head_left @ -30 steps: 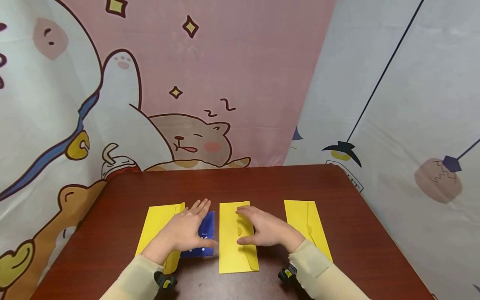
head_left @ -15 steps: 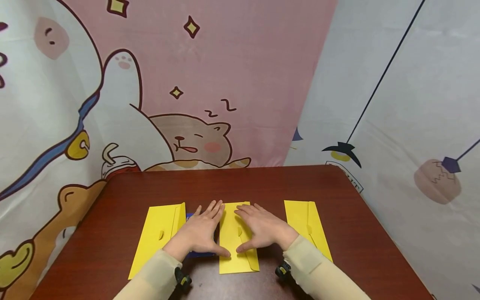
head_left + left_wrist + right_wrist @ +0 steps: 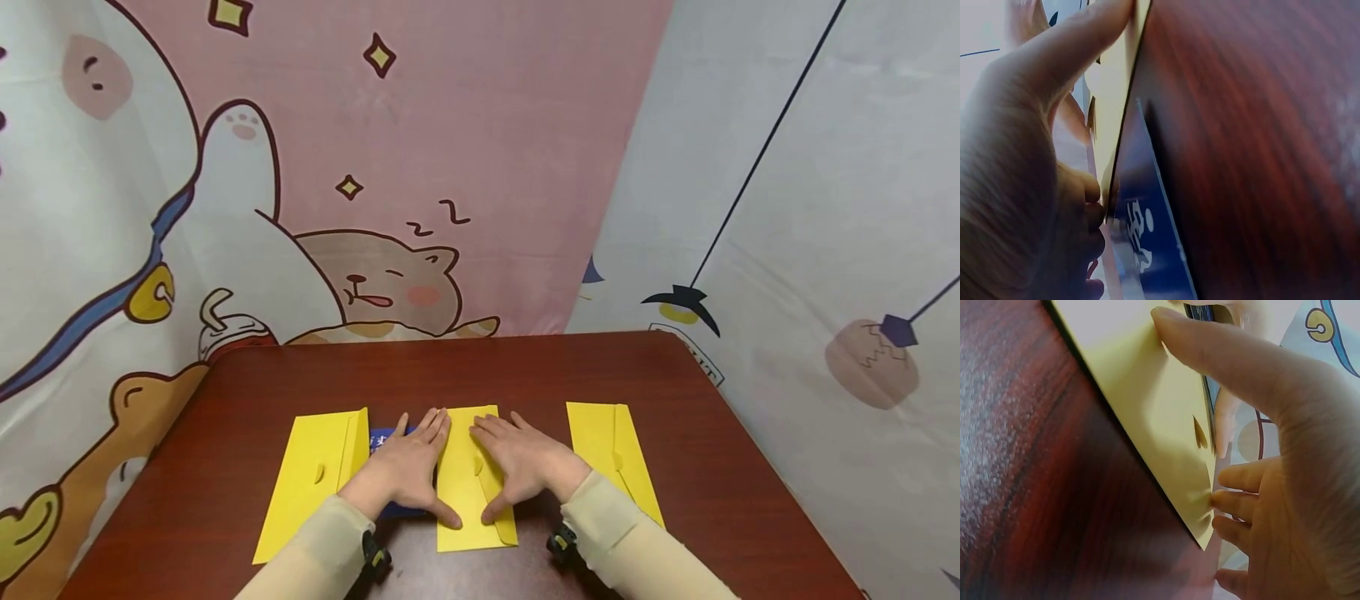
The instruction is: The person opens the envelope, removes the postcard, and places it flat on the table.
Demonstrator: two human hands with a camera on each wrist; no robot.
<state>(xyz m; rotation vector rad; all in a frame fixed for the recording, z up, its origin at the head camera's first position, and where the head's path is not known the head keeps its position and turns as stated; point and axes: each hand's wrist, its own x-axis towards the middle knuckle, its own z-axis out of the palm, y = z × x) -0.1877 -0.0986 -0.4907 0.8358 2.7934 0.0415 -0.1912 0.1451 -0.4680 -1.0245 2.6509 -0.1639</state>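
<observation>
Both long sides of the middle envelope [image 3: 465, 487] are framed in the head view, by my left hand [image 3: 411, 468] on one side and my right hand [image 3: 527, 462] on the other. Each is spread wide, thumb well away from the fingers, gripping nothing that I can see. The middle envelope lies flat on the counter [image 3: 450, 367], its small tab [image 3: 477, 467] facing up, between the left envelope [image 3: 307, 483] and the right envelope [image 3: 606, 446]. A blue card [image 3: 383, 437] shows partly beneath my left hand; whether it touches either neighbour I cannot tell.

In the left wrist view my thumb reaches over the yellow edge, my fingertips lie near that same edge, and the blue card is low beside them. To work cleanly on this side, I would hold my palm clear of the card so that it isn't dragged along.

In the right wrist view my thumb is over the yellow face and my fingertips are by the far corner; how firmly they touch, I can't make out. I judge that light, matched pressure from both sides suits the paper best, since a harder squeeze could buckle the flap [image 3: 506, 533]
</observation>
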